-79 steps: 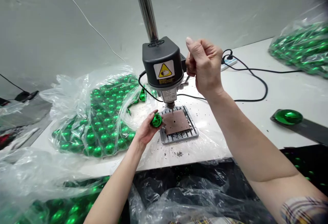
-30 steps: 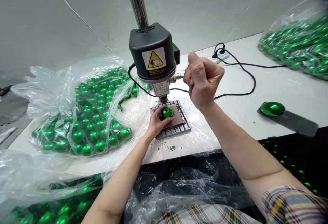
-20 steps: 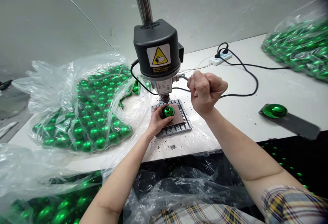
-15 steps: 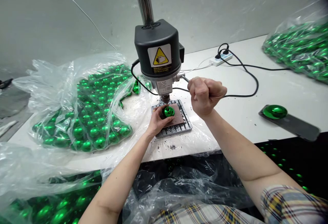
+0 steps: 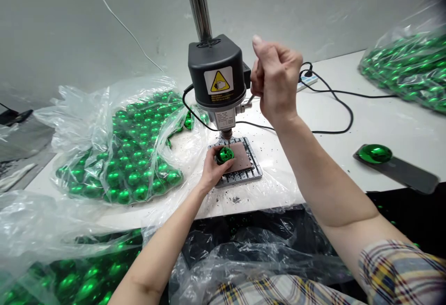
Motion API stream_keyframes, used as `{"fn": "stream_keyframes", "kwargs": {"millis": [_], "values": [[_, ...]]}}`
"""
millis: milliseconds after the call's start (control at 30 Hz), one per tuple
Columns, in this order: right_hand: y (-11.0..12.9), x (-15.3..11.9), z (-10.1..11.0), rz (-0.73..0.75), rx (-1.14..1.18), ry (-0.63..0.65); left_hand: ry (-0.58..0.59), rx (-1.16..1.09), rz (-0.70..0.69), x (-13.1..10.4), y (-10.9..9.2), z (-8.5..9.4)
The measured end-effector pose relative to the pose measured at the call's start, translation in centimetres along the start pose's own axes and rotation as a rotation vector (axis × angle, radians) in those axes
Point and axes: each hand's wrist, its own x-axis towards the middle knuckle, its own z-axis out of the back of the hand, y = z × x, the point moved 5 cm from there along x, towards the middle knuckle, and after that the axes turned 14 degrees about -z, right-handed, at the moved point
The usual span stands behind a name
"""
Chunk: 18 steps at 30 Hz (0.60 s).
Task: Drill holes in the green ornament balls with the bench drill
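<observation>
A drill press (image 5: 218, 75) with a black motor housing and a warning label stands on the white table. Its chuck (image 5: 227, 134) is above a brown pad (image 5: 241, 157) on the grey slotted base (image 5: 257, 171). My left hand (image 5: 212, 168) grips a shiny green ball (image 5: 226, 155) at its side, with thumb and fingers around it. The ball is at the pad's left part, close to the thin bit. Raised to the right of the motor housing, my right hand (image 5: 277, 79) is closed around the drill press lever (image 5: 248, 103), whose far end my fingers hide.
A clear plastic bag of green balls (image 5: 135, 156) lies left of the press, another bag (image 5: 407, 68) at the back right. Half a green ball (image 5: 375, 153) rests on a dark flat strip (image 5: 411, 173). A black cable (image 5: 344, 105) loops behind my right arm. Dark shavings (image 5: 237, 200) litter the table.
My right hand has moved up with the lever. My left hand has shifted the green ball slightly left, and the bit now shows beside it.
</observation>
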Motion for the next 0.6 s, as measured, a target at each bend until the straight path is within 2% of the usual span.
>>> {"fn": "stream_keyframes", "kwargs": {"millis": [67, 100, 133, 200, 300, 367, 433, 467, 533, 600], "values": [[0.4, 1.0, -0.5, -0.078, -0.015, 0.005, 0.009, 0.027, -0.013, -2.7, -2.4, 0.7], [0.4, 1.1, -0.6, -0.089, -0.021, 0.001, 0.091, 0.023, -0.002, -4.4, -3.4, 0.6], [0.4, 1.1, -0.6, -0.086, -0.023, -0.005, 0.228, 0.014, 0.030, -6.4, -4.2, 0.3], [0.4, 0.8, -0.6, -0.056, -0.009, -0.012, 0.577, 0.027, 0.134, -11.1, -4.7, -1.0], [0.1, 0.6, -0.5, -0.018, 0.020, -0.029, 1.005, 0.259, 0.208, -17.4, -3.1, -2.3], [-0.2, 0.7, -0.5, -0.014, 0.028, -0.036, 1.227, 0.429, 0.205, -19.9, -1.6, -2.8], [-0.4, 0.9, -0.5, -0.015, 0.040, -0.026, 1.392, 0.475, 0.197, -20.7, -1.2, -2.8], [-0.4, 0.9, -0.4, -0.008, 0.050, -0.018, 1.436, 0.446, 0.173, -20.2, -1.7, -2.7], [-0.4, 0.9, -0.4, 0.000, 0.064, 0.004, 1.442, 0.288, 0.081, -17.6, -3.9, -1.8], [-0.4, 0.8, -0.3, -0.004, 0.063, 0.026, 1.350, 0.029, -0.002, -12.8, -6.5, -0.1]]}}
